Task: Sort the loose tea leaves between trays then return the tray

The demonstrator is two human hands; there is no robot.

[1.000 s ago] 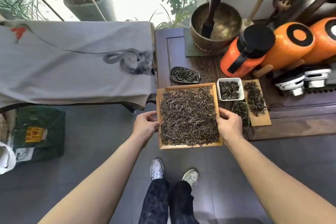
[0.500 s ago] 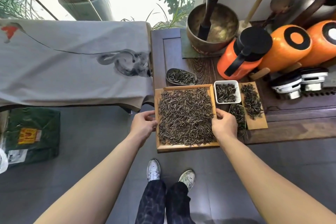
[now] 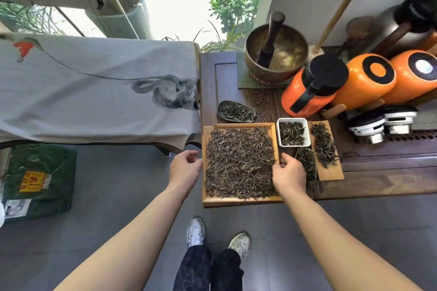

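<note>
Your pale wooden tray [image 3: 238,199] carries brown-olive tea leaves [image 3: 238,163] streaked with lighter strands. Beside it you've got a white square dish [image 3: 294,143] of darker green leaf, bright orange flasks [image 3: 365,79] with black lids, and a tarnished brass bowl [image 3: 275,53]. The grey cloth [image 3: 94,92] shows an ink-wash swirl and a red blot.

Quick count around the wooden tray [image 3: 238,199]: 1 tray of tea leaves [image 3: 238,163], 1 white dish [image 3: 294,133] just right of it, 1 flat board [image 3: 327,151] past that, 2 dark scoops [image 3: 236,111] [image 3: 307,165], 1 above and 1 to the right. Behind: 1 brass bowl [image 3: 275,54], 3 orange flasks [image 3: 312,87] [image 3: 369,78] [image 3: 416,75]. 2 hands [image 3: 185,170] [image 3: 289,173] at its sides, 2 shoes [image 3: 195,231] [image 3: 241,244] below.
</note>
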